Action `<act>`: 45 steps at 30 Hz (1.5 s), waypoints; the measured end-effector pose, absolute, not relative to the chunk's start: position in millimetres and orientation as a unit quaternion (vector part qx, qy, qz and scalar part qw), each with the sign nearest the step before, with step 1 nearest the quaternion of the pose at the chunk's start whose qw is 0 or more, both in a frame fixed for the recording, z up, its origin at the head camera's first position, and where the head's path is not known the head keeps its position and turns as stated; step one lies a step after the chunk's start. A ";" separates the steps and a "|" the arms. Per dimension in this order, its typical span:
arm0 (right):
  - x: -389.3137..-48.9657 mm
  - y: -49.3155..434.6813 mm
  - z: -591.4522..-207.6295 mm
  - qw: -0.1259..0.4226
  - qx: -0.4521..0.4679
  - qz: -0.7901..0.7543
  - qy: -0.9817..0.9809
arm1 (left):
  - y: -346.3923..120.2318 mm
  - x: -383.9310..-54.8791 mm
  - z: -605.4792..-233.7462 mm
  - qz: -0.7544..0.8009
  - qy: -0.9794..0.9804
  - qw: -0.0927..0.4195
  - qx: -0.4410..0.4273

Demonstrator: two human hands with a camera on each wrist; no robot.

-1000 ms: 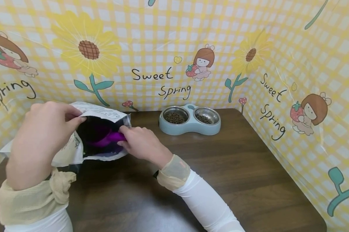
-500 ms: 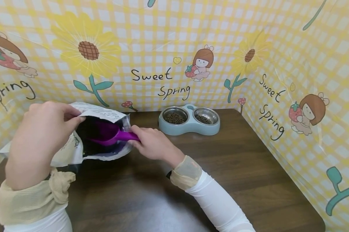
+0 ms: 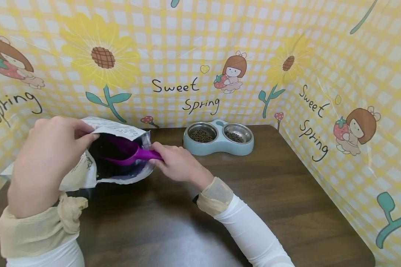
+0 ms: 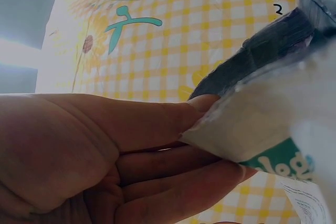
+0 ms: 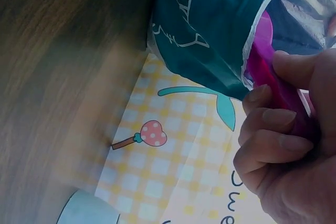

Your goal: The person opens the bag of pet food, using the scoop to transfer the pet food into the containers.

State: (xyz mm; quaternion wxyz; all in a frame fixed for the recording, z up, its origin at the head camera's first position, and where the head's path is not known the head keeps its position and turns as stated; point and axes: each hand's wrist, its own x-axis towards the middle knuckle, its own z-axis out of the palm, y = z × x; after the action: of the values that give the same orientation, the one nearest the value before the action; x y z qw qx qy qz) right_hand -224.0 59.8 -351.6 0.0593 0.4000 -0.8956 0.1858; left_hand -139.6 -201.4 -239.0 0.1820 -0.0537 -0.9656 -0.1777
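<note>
At the left of the head view, an opened pet food bag (image 3: 78, 174) lies with its mouth toward the right. My left hand (image 3: 50, 155) pinches the upper edge of that mouth between thumb and fingers; the left wrist view shows the bag's white edge (image 4: 226, 129) in that pinch. A purple scoop (image 3: 147, 154) reaches into the bag, its bowl inside the mouth. Curled round its handle is my right hand (image 3: 182, 163), also seen in the right wrist view beside the bag's teal side (image 5: 210, 30). How much the scoop carries is too dark to tell.
A light blue double feeder (image 3: 217, 149) stands at the back of the brown wooden table (image 3: 254, 207). Its two steel bowls hold brown kibble (image 3: 201, 136). A yellow checked cloth (image 3: 174, 55) with flowers and figures covers the walls behind and at the right.
My right hand has drawn the scoop partway out to the right, so more of its handle and bowl show. The left hand and the bag have stayed put.
</note>
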 end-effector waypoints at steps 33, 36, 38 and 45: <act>-250.2 101.9 -333.2 -0.038 0.435 0.217 -0.873 | -200.4 -141.6 -239.2 -0.171 -0.968 0.179 -0.052; -250.6 103.3 -332.7 -0.044 0.435 0.225 -0.871 | -199.8 -141.7 -239.4 -0.170 -0.968 0.179 -0.052; -251.1 104.7 -332.4 -0.047 0.434 0.229 -0.870 | -199.6 -141.8 -239.8 -0.170 -0.968 0.178 -0.052; -252.0 112.9 -326.1 -0.053 0.424 0.225 -0.876 | -200.0 -141.7 -240.0 -0.170 -0.967 0.181 -0.053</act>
State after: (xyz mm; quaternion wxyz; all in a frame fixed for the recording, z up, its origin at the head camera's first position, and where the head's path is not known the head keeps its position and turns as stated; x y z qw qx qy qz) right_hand -252.0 112.9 -326.1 -0.0529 0.4244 -0.8756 0.2248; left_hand -141.7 -200.0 -240.0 0.1806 -0.0532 -0.9673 -0.1699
